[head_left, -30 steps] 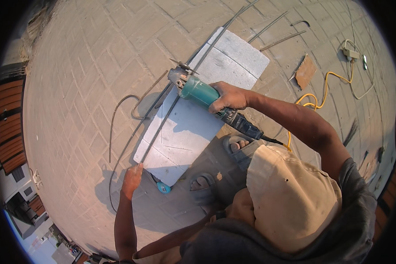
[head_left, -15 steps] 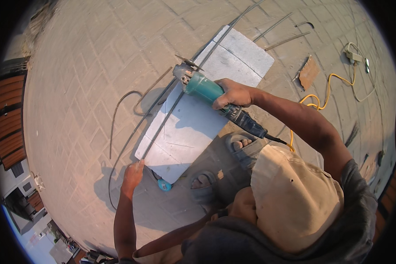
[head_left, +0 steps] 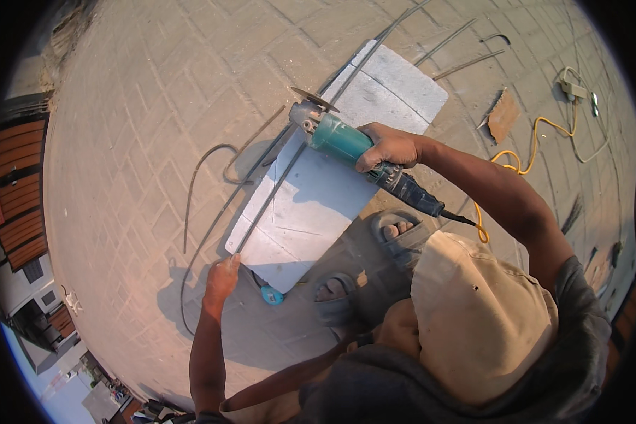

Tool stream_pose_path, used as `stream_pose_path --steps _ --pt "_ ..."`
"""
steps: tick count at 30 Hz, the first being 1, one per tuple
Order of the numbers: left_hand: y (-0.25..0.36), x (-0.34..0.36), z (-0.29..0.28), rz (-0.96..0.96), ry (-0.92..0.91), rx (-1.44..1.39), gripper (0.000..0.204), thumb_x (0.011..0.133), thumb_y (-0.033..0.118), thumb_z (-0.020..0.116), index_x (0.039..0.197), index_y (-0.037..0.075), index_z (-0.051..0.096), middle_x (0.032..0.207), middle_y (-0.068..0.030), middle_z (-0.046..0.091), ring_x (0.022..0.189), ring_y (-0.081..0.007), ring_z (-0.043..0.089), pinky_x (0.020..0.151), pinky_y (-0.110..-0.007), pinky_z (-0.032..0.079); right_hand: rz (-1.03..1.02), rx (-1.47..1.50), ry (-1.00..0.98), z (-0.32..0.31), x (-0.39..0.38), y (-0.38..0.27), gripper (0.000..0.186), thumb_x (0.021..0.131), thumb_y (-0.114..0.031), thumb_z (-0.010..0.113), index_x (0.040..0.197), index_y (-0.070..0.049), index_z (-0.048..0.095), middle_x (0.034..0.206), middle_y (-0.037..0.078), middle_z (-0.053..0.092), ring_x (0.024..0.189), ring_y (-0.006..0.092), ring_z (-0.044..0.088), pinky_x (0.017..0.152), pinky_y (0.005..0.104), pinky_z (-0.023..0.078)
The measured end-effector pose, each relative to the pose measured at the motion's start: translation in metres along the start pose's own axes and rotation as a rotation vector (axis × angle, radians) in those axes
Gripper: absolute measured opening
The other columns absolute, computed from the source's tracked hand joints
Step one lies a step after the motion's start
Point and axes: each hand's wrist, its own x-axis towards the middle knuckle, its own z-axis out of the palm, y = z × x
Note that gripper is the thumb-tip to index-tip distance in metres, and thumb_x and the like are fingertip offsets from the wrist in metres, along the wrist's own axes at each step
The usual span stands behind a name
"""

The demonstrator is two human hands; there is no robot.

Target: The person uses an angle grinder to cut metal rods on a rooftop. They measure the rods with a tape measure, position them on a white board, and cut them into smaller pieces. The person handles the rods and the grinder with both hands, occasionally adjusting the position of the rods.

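Observation:
My right hand is closed round the body of a green angle grinder, which lies slantwise above a white slab. The grinder's thin disc is at the two long metal rods; whether it touches them I cannot tell. My left hand grips the near end of one metal rod, which runs lengthwise over the slab. A second, longer rod passes beside the slab's left edge and bends at its near end. Beside the slab's near corner lies a blue tape measure.
Bent rods lie left of the slab, and short rods beyond it. On the right are a brown broken piece, a yellow cord and a socket block. My sandalled feet stand close to the slab on paving.
The whole scene sits slightly farther right in the picture. Both hands keep their hold, and the grinder stays at about the same place over the rods.

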Motion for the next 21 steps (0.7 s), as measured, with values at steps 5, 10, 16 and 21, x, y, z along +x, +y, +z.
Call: stream_pose_path --steps 5,10,16,21 --pt "0.002 0.002 -0.002 0.022 0.012 0.030 0.048 0.104 0.036 0.043 0.088 -0.003 0.067 0.085 -0.0309 0.064 0.084 -0.0510 0.061 0.073 -0.056 0.047 -0.021 0.005 -0.013 -0.003 -0.004 0.006 0.039 0.070 -0.015 0.075 0.098 0.009 0.064 0.081 0.008 0.066 0.067 0.0130 0.064 0.057 0.0288 0.053" --pt "-0.003 -0.001 0.003 0.035 0.048 0.020 0.046 0.104 0.034 0.045 0.085 -0.002 0.066 0.083 -0.0300 0.064 0.082 -0.0503 0.061 0.071 -0.055 0.047 -0.026 -0.024 -0.016 -0.002 0.004 -0.002 0.037 0.070 -0.015 0.075 0.096 0.009 0.064 0.081 0.008 0.066 0.067 0.0132 0.064 0.057 0.0290 0.052" --pt "0.002 0.001 0.000 0.034 0.035 0.064 0.045 0.104 0.033 0.046 0.085 -0.002 0.066 0.081 -0.0294 0.065 0.080 -0.0496 0.062 0.070 -0.055 0.048 -0.025 -0.011 -0.015 -0.004 0.009 0.004 0.039 0.070 -0.016 0.076 0.097 0.010 0.064 0.082 0.009 0.067 0.067 0.0135 0.064 0.057 0.0286 0.053" --pt "-0.006 0.001 0.005 0.049 0.048 0.081 0.046 0.104 0.034 0.045 0.085 -0.002 0.066 0.081 -0.0298 0.065 0.079 -0.0499 0.061 0.070 -0.056 0.048 -0.008 -0.024 0.001 -0.001 -0.002 0.000 0.042 0.070 -0.017 0.077 0.099 0.010 0.064 0.083 0.010 0.067 0.067 0.0140 0.065 0.056 0.0286 0.053"
